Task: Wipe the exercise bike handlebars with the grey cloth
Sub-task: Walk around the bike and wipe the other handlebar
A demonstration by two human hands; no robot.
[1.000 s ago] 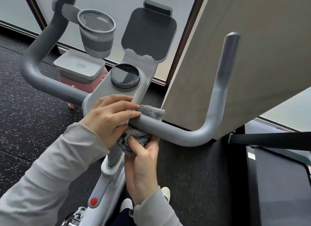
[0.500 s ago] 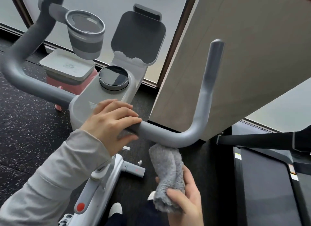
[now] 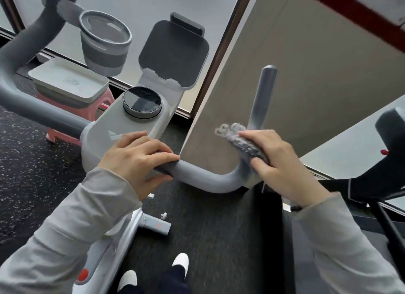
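Handlebars of the exercise bike are being wiped on the right-hand side: the grey cloth is pressed against the bar at the bend where the horizontal run turns up into the vertical grip. The right hand is closed around the bunched cloth, with fingers wrapped over it and the bar; a loose fold of cloth is seen sticking out above the knuckles. The left hand is laid over the bar just beside the console, fingers curled on top and thumb beneath, apparently steadying the bike. The step in hand is judged to be the wiping of the right bend. For the next move, the cloth would need to be kept wrapped round the tube and drawn up the upright grip to its tip; the left-side bar is judged still outstanding. No brand name or legible writing is made out; only a pale triangular mark is seen on the console, partly covered by the left hand
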